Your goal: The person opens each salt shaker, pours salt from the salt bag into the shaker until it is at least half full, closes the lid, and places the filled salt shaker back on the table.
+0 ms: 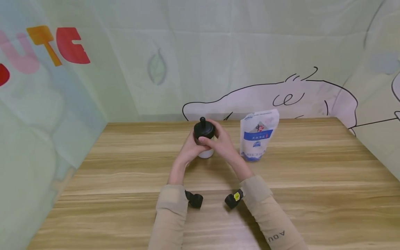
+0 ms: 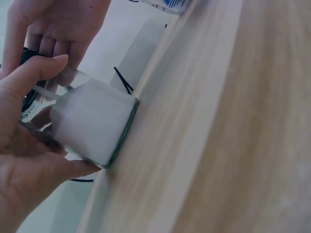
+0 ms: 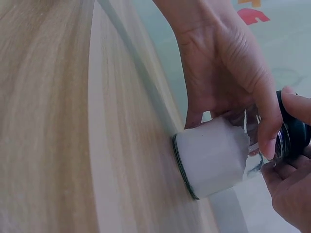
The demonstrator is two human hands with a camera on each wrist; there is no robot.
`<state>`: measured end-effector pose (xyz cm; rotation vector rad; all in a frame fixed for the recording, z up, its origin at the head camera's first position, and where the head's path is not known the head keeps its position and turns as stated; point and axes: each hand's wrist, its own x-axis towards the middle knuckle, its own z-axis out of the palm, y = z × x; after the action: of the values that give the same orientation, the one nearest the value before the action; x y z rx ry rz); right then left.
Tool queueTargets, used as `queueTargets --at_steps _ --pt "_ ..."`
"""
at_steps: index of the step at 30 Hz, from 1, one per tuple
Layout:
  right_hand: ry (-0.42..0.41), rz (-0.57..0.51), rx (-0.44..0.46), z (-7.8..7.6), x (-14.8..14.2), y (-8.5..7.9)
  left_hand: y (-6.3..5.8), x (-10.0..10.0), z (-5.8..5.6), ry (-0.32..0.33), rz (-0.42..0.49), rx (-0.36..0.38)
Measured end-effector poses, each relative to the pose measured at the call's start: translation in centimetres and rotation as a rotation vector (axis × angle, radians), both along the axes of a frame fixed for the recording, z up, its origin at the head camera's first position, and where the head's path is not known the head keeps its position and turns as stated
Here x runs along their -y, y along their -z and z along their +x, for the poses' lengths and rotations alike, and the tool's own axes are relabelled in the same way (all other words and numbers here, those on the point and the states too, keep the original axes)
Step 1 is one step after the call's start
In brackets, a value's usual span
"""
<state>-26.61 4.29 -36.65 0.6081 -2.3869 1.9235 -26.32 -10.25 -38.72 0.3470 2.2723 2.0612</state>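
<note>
A clear glass jar (image 2: pixel 92 121), largely filled with white grains or powder, stands upright on the table. On top is a black lid (image 1: pixel 204 130) with a slim upright knob. My left hand (image 1: pixel 189 149) grips the jar's body, its thumb across the front below the lid. Higher up, my right hand (image 1: pixel 223 142) wraps its fingers and thumb round the lid. A thin pale stem (image 2: pixel 46 92) shows through the glass above the white contents. To the right of the jar stands a white and blue salt pouch (image 1: pixel 258 135).
The wooden table (image 1: pixel 125 208) ends at its back edge against a printed cloth backdrop (image 1: pixel 200 62), which also rises along the sides. Small black wrist cameras are strapped at both sleeve cuffs, above the tabletop.
</note>
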Motion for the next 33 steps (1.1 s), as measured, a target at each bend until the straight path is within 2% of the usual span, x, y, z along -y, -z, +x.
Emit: queueTargets --at_steps 12,20,26,33 --pt "0.040 -0.034 -0.012 -0.01 0.56 0.18 0.04 -0.03 -0.05 -0.030 -0.008 0.026" --pt "0.075 -0.044 -0.007 0.23 0.78 0.18 0.18 0.00 -0.10 -0.014 -0.029 0.002" --pt "0.057 0.010 0.012 0.19 0.56 0.11 0.14 -0.04 -0.05 -0.018 -0.039 0.001" --pt "0.029 0.027 0.003 0.21 0.22 0.02 0.03 -0.05 -0.01 -0.029 -0.058 0.014"
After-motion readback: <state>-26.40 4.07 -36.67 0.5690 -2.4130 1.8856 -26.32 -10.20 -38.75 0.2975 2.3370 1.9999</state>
